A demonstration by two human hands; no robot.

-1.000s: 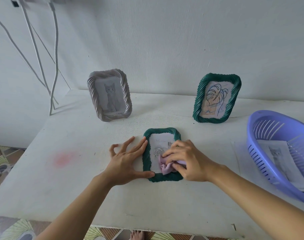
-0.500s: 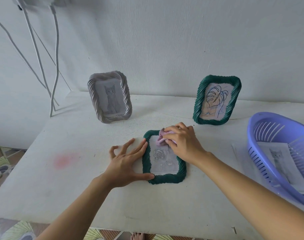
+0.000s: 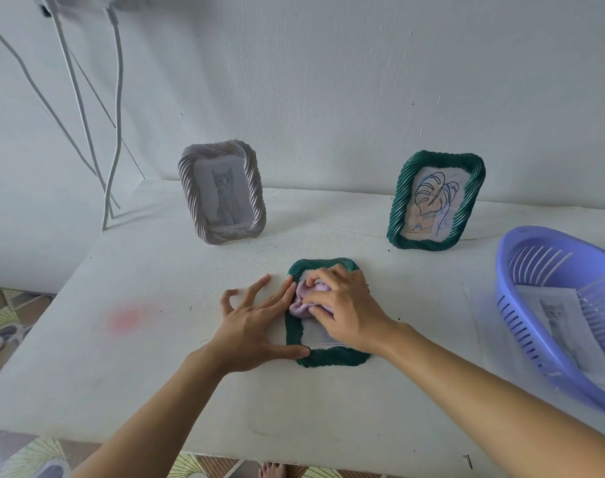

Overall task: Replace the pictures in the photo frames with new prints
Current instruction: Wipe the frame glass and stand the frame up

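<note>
Head view, lowest edge first: bare toes point(image 3: 272, 470) show on patterned floor tiles point(image 3: 4, 326) below the near edge of the white painted tabletop point(image 3: 156, 381). Both forearms reach up from the bottom of the frame to the middle. There a dark green rope-twist photo frame point(image 3: 332, 359) lies flat, face up, with a pale print point(image 3: 316, 336) inside it.

The left hand point(image 3: 253, 326) lies flat beside the frame's left side. Its fingers point(image 3: 277, 296) are spread and straight against the twisted edge, and its thumb rests along the lower left corner (a bracing hold, nothing grasped). The right hand point(image 3: 346, 310) sits on top of the frame, with its fingers curled around a crumpled lilac cloth point(image 3: 303, 300) that is pressed onto the upper part of the print.

Left of the hands is a faint pink stain point(image 3: 125, 317). At the right edge of the frame stands a lavender slotted plastic basket point(image 3: 549, 236), with a loose grey cat print point(image 3: 556, 315) lying in it.

Farther back, two frames stand upright, well apart. Upper left of centre is a grey-white rope-twist frame point(image 3: 222, 196) with a grey cat picture. Upper right is a second dark green rope-twist frame point(image 3: 435, 201) with a line-drawn leaf.

Behind them rises the white wall point(image 3: 328, 81), and white cables point(image 3: 116, 115) hang down it at the upper left.
</note>
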